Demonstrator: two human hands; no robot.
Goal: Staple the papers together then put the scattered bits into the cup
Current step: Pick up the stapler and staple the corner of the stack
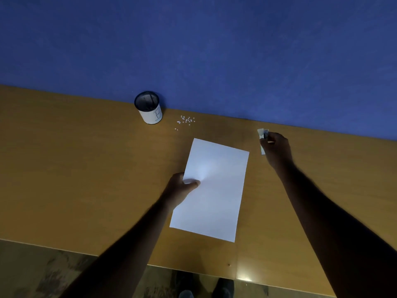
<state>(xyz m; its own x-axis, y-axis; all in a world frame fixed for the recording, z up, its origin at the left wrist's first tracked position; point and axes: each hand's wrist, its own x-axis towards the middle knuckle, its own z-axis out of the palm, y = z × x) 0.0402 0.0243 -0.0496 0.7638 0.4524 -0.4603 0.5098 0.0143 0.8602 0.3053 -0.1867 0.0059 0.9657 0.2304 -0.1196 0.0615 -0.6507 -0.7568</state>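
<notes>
Head view — mesh cup [149, 108] (contents unclear), scattered bits [186, 120] beside it.

Dim overall, arms nearly black, glare on the paper [214, 190].

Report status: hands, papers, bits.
Left hand pinching papers' left edge. Right hand gripping stapler, clear of papers. Bits scattered right of cup, untouched. Nothing in the way.
</notes>
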